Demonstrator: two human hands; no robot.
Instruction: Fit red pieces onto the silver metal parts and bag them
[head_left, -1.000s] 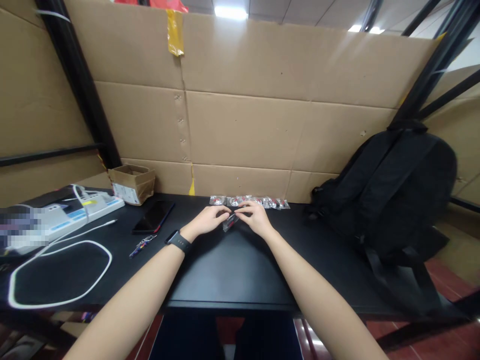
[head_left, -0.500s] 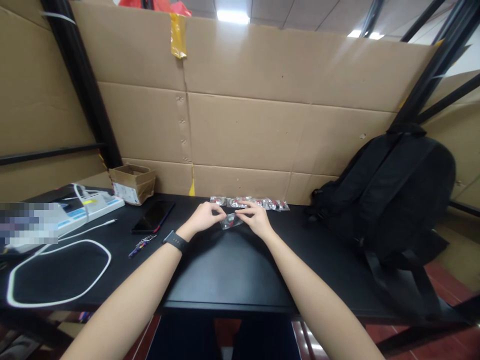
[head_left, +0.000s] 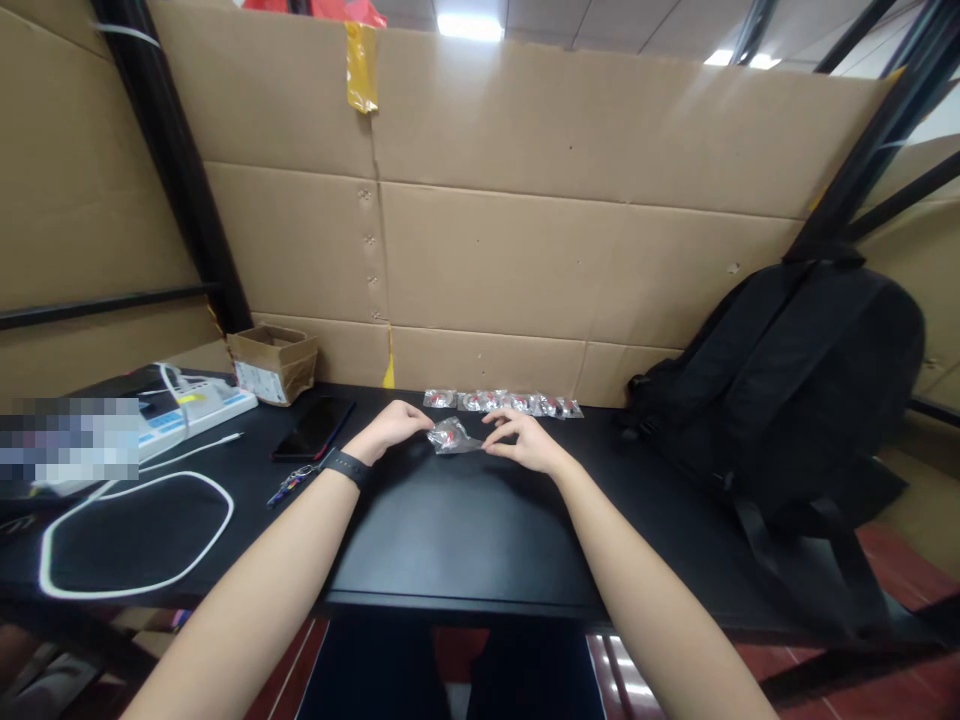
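Observation:
A small clear plastic packet (head_left: pixel 450 437) with something red and silvery inside is stretched between my two hands over the black table. My left hand (head_left: pixel 397 425), with a dark watch on its wrist, pinches the packet's left edge. On the other side, my right hand (head_left: pixel 523 440) grips the right corner between thumb and finger, its other fingers spread. What the packet contains is too small to make out. Behind my hands, several similar clear packets (head_left: pixel 536 404) lie in a row along the cardboard wall.
A black backpack (head_left: pixel 795 400) stands on the right. On the left are a phone (head_left: pixel 313 428), keys (head_left: pixel 291 484), an open cardboard box (head_left: pixel 276 362), a white power strip (head_left: pixel 217 408) and a looped white cable (head_left: pixel 135 592). Cardboard panels (head_left: pixel 487 250) close off the back of the black table (head_left: pixel 457 540).
My hands have moved apart, the right one shifting right. The packet between them now shows more fully, pulled out to its right corner. The view has turned slightly left.

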